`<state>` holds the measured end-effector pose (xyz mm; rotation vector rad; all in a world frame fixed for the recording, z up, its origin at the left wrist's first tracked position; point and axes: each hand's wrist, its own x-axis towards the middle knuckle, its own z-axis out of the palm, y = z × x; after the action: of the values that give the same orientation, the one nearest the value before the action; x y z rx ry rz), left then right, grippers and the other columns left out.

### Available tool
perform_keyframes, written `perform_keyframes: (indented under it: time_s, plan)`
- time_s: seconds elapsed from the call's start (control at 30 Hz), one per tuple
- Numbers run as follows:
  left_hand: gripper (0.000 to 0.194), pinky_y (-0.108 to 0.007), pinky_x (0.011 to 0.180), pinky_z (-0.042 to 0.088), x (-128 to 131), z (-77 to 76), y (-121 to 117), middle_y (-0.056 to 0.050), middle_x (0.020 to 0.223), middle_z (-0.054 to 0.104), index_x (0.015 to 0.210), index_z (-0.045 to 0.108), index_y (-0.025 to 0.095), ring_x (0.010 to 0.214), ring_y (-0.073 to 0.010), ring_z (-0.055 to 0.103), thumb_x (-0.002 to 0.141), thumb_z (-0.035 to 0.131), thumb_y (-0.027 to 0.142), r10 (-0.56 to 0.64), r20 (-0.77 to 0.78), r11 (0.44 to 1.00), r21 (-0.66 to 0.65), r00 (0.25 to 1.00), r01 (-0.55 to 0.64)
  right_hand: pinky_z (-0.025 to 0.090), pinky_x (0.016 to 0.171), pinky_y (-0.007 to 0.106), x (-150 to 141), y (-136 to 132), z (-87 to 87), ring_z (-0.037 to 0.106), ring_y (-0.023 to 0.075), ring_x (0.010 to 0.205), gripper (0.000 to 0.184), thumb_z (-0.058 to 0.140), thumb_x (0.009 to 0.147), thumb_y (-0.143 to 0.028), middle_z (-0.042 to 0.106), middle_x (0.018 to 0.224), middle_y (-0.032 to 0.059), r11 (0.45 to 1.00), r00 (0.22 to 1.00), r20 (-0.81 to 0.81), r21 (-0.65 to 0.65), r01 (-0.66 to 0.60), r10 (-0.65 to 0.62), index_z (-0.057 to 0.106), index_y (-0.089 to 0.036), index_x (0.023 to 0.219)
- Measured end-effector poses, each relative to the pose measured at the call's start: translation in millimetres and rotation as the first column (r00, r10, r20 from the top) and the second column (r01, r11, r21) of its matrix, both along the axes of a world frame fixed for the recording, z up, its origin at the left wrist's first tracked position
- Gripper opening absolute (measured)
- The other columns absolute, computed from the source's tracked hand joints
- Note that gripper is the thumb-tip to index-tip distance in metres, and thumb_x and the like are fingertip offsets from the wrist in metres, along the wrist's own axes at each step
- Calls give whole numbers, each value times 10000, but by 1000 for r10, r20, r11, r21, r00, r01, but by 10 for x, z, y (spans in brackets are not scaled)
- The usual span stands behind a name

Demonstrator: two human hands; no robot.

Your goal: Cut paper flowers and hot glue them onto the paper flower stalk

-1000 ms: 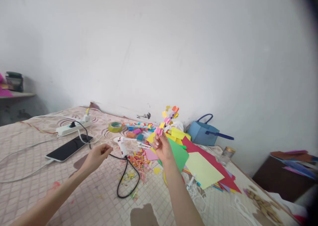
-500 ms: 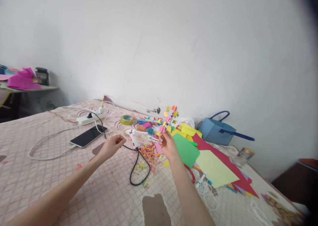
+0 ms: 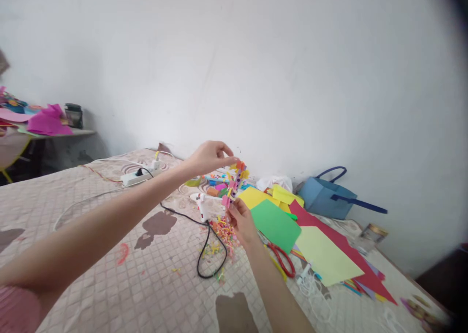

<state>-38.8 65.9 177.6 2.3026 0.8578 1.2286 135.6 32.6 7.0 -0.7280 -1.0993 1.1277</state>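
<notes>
My right hand holds the lower end of a thin stick wrapped in purple dotted paper and covered with small orange, yellow and pink paper flowers. The stick leans slightly to the right. Over its top end is my left hand, thumb and forefinger closed at the uppermost orange flower. Whether a separate small piece is between those fingertips is hard to see. Just left of my right hand stands a white glue gun, its black cord looped on the table. Tiny colourful paper scraps lie beside it.
Green card, pale yellow card and red paper lie to the right. Red-handled scissors are near my right forearm. A blue bag stands by the wall. At the back left is a white power strip.
My left hand has moved up and right, from beside the glue gun to the top of the flowered stick. My right hand and the stick have shifted slightly left in view.
</notes>
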Motion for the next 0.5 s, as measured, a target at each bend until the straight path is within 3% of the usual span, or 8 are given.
perform_keyframes:
  time_s: [0.1,0.2,0.33,0.5]
  plan:
    - [357,-236,469,318,108,180,-58,-20,573,578,817,680,143,481,-96,437,723,591,475,11,-161,999,44,987,-4,312,381,167,-11,0,-6,410,45,417,251,716,707,-362,499,588,-78,999,998,42,24,47,-48,536,-205,786]
    - [382,-249,494,341,173,258,-64,-43,610,629,781,681,147,506,-111,485,729,556,504,52,-278,996,79,959,-31,313,385,171,-13,5,-13,422,45,421,244,696,726,-373,507,611,-70,996,994,71,46,80,-84,534,-200,783]
    - [403,-258,522,369,225,255,-43,-66,717,677,793,668,159,587,-144,559,707,546,534,93,-410,990,138,907,-40,322,400,178,-10,13,-28,426,47,429,247,678,740,-388,509,625,-65,990,987,99,73,119,-125,530,-196,788]
    - [428,-275,561,391,296,167,-38,-103,842,697,906,646,150,700,-194,602,699,548,511,200,-463,964,251,863,-89,314,405,179,-12,13,-26,413,44,427,235,652,767,-380,478,616,-73,978,976,106,113,176,-188,508,-196,785]
